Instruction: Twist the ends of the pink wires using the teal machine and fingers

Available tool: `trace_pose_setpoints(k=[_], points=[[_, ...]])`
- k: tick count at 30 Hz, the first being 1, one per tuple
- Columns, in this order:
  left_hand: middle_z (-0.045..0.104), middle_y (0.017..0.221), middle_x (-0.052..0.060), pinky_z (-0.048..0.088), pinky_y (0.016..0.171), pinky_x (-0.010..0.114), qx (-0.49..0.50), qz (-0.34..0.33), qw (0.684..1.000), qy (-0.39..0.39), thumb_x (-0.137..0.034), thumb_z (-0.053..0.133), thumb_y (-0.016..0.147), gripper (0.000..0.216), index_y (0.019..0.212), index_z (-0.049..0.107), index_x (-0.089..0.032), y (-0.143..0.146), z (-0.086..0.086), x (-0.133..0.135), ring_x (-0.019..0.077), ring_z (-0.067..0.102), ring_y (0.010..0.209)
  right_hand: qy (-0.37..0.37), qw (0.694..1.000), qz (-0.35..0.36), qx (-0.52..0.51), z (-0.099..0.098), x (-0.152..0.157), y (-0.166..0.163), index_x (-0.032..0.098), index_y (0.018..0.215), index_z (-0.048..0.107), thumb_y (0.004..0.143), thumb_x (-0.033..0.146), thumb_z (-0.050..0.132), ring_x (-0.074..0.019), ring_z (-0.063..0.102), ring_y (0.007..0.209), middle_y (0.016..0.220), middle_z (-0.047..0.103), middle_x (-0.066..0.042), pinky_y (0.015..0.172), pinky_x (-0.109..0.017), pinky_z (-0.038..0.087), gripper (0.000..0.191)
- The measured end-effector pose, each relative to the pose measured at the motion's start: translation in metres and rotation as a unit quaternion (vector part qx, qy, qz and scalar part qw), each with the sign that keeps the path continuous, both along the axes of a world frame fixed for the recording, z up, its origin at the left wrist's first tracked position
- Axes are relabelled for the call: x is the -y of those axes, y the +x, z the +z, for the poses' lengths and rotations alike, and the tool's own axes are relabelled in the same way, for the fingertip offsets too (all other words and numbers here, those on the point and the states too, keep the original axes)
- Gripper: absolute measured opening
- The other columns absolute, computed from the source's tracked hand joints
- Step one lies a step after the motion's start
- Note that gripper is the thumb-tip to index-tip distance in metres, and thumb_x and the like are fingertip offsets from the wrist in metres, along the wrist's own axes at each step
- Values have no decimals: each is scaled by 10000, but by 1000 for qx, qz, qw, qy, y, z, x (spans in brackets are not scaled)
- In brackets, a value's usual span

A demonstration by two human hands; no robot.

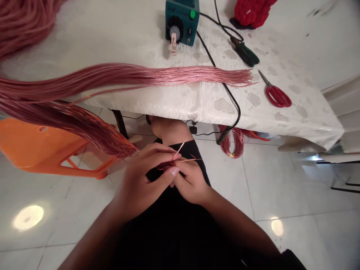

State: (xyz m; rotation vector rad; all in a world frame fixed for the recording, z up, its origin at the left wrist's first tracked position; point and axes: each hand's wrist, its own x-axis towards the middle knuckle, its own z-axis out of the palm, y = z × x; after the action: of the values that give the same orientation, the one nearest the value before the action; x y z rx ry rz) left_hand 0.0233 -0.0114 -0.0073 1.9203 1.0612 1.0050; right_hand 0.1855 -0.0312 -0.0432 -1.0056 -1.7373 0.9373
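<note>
Hands together, pinched nearly closed, holding thin pink strands

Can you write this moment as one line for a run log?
left hand: pinching thin pink strands | right hand: at same strands, grip partly hidden | table: pink bundle, teal device, red-handled scissors

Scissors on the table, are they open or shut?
Shut: the scissors lie with their blades together, making one narrow point.
</note>
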Motion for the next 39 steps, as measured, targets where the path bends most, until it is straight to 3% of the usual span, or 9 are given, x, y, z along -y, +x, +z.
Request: trace_pose_setpoints(k=[3, 7, 14, 23, 29, 32, 36, 39], points=[[734, 1082, 36, 569, 890, 303, -2, -6, 1000, 20, -130, 667, 923, 182, 1054, 760, -216, 1, -1, -1, 163, 701, 1002, 9, 1000, -3, 10, -2, 1, 1, 210, 672, 526, 1046, 273, 460, -121, 602, 607, 621, 606, 25, 655, -260, 502, 385], [732, 1053, 32, 569, 880, 273, 2, -21, 999, 31, -114, 650, 943, 155, 999, 767, -200, 3, 0, -1, 145, 699, 986, 15, 1000, 24, -1, -1, 2, 2, 207, 676, 551, 1041, 212, 446, -106, 610, 614, 627, 612, 35, 685, -235, 515, 380], [745, 1036, 18, 582, 846, 225, 21, -19, 999, 22, -77, 643, 939, 180, 993, 759, -203, 3, 2, 1, 116, 715, 949, -11, 999, 36, -8, 0, 3, 2, 205, 676, 582, 1092, 354, 384, -111, 642, 609, 620, 641, 16, 697, -253, 569, 485], [765, 1008, 16, 611, 820, 249, 53, -13, 998, -15, -113, 654, 939, 174, 994, 771, -230, 7, 4, 3, 136, 740, 925, -5, 1000, 28, -8, -5, 4, 4, 197, 718, 626, 1073, 329, 440, -124, 658, 648, 660, 668, 1, 687, -262, 574, 422], [765, 998, 8, 596, 842, 199, 53, -13, 998, -11, -99, 661, 931, 178, 995, 776, -219, 7, 5, 4, 108, 739, 925, 15, 1000, 18, -6, -4, 4, 7, 199, 697, 598, 1054, 292, 483, -124, 669, 701, 745, 697, -11, 715, -253, 572, 386], [769, 999, 9, 594, 847, 191, 51, -16, 998, -12, -93, 664, 927, 184, 999, 780, -217, 8, 6, 4, 105, 741, 920, 26, 1000, 16, 1, -7, 4, 8, 198, 784, 645, 1047, 277, 505, -136, 689, 768, 831, 720, -24, 762, -263, 585, 309], [778, 1003, 16, 606, 841, 233, 54, -17, 998, -19, -116, 662, 931, 176, 996, 781, -228, 8, 7, 3, 130, 748, 908, 25, 999, 10, 29, -12, 4, 14, 217, 1057, 705, 1047, 301, 523, -159, 711, 859, 966, 747, -37, 812, -291, 594, 201], [783, 1001, 22, 609, 828, 268, 61, -14, 997, -35, -148, 650, 942, 167, 996, 780, -238, 6, 6, 2, 154, 744, 913, 19, 999, -3, 32, -17, 4, 22, 223, 1128, 713, 1044, 305, 546, -164, 706, 874, 954, 735, -35, 821, -292, 585, 204]])
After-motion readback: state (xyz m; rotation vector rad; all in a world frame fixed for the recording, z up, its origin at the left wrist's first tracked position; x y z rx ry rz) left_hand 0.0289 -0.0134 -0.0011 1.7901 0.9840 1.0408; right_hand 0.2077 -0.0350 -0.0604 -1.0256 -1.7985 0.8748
